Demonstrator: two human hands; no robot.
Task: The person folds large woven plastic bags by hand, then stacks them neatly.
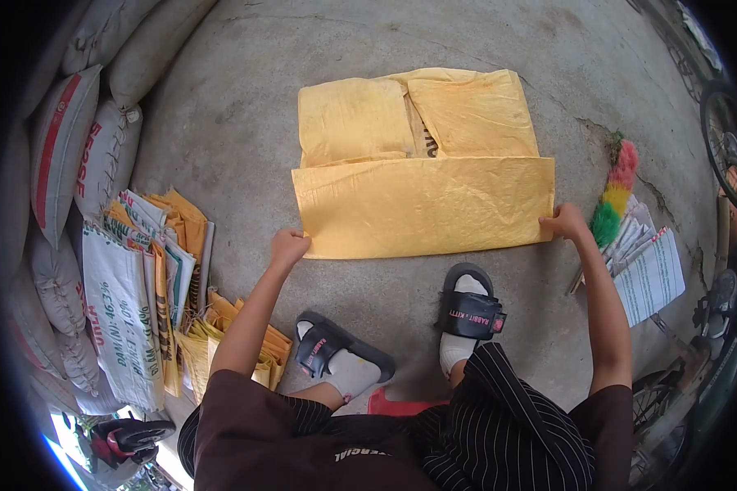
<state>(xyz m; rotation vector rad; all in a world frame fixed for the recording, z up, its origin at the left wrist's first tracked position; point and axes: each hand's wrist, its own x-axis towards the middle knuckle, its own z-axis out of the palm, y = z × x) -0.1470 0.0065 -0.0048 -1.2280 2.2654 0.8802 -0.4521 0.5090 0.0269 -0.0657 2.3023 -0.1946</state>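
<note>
A yellow woven sack (422, 209) lies on the concrete floor in front of me, its near part folded over in a wide band. Behind the band, two side flaps are folded inward, with some dark print showing in the gap between them. My left hand (291, 247) pinches the near left corner of the band. At the right end, my right hand (563, 222) is closed on the band's edge near its lower corner. Both arms reach forward on either side of my feet.
Filled sacks (57, 155) are piled along the left. Folded sacks (127, 307) stand against them. On the right lie a colourful duster (614, 196) and folded white sacks (651, 274). A bicycle wheel (725, 139) is at the far right. A red stool (401, 403) is beneath me.
</note>
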